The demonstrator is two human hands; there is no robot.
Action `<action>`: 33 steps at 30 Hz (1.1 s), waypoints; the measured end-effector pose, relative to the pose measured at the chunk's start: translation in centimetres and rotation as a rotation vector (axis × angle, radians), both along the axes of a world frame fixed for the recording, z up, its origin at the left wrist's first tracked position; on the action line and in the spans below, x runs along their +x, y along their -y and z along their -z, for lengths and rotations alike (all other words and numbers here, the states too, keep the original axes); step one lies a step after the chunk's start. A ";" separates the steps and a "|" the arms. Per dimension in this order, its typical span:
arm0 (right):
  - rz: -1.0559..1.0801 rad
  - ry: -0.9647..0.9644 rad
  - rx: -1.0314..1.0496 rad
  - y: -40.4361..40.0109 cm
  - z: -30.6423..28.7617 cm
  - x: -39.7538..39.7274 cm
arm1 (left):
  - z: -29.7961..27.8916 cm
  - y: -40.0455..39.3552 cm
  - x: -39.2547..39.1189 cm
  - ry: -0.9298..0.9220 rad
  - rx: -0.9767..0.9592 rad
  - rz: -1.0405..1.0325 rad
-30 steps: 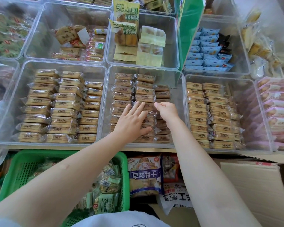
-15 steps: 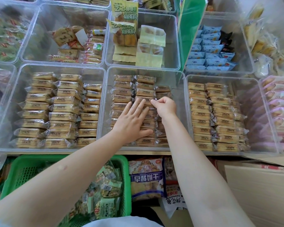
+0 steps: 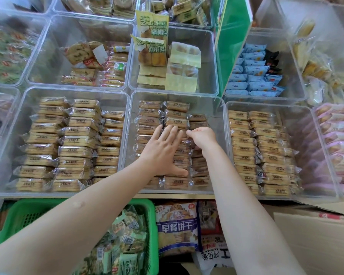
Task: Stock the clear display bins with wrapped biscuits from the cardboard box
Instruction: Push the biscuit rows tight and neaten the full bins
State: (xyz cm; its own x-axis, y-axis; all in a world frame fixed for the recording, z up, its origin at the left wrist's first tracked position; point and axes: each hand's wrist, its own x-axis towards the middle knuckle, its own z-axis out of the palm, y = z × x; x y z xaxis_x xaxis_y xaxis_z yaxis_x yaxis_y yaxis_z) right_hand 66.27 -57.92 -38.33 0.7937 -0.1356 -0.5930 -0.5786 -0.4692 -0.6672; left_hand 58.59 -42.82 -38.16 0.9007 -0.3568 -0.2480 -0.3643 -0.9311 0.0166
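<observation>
Both hands are down in the middle clear bin (image 3: 216, 147) of the front row, where wrapped biscuits (image 3: 150, 121) lie in 3 columns running front to back. The left hand (image 3: 163, 149) lies flat on top of the packs with its fingers straight and slightly fanned, the thumb stretched out to the side, pressing on the left and middle columns. The right hand (image 3: 204, 137) sits just beside it, knuckles up and fingers curled under; thumb and forefinger seem to nip the wrapper edge of a pack at the top of the middle column, though the pinch itself is partly hidden by the left fingertips. The bin to the left (image 3: 125, 108) is packed with the same tan biscuits in 3 columns, and the bin to the right (image 3: 226, 124) holds 2 fuller columns of them, stacked higher toward the front. Further right is a bin of pink-wrapped snacks (image 3: 336, 139). In the row behind, one bin holds mixed small packets (image 3: 99, 72), another yellow bags (image 3: 153, 44), and beyond a green divider panel (image 3: 230, 36) lie blue packets (image 3: 252, 74). Below the tabletop edge (image 3: 175, 196) a green basket (image 3: 24, 213) holds pale green sachets, a blue-labelled cracker bag (image 3: 177, 229) stands next to it, and a cardboard box (image 3: 314, 241) shows its flap at the lower right.
</observation>
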 end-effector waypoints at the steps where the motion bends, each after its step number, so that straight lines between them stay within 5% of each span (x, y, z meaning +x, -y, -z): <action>1: 0.022 0.043 -0.008 -0.2 -0.2 0.2 | 0.0 0.0 0.3 -0.004 0.018 0.013; 5: 0.096 0.215 -0.010 -1.2 -0.3 0.7 | 0.0 0.0 1.0 -0.055 0.041 -0.001; 20: 0.093 0.049 -0.007 -1.4 1.7 1.8 | -0.7 0.2 2.6 -0.065 0.077 0.045; 33: 0.232 0.190 0.088 -3.2 1.5 2.4 | 0.5 -0.6 3.9 -0.077 0.066 0.012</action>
State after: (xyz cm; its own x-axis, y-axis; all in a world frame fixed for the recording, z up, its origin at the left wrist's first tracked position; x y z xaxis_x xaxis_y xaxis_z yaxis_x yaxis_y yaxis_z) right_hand 68.64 -54.70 -39.86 0.8451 -0.2812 -0.4547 -0.5249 -0.2748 -0.8056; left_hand 62.52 -42.18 -38.66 0.8739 -0.3480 -0.3393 -0.3754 -0.9267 -0.0165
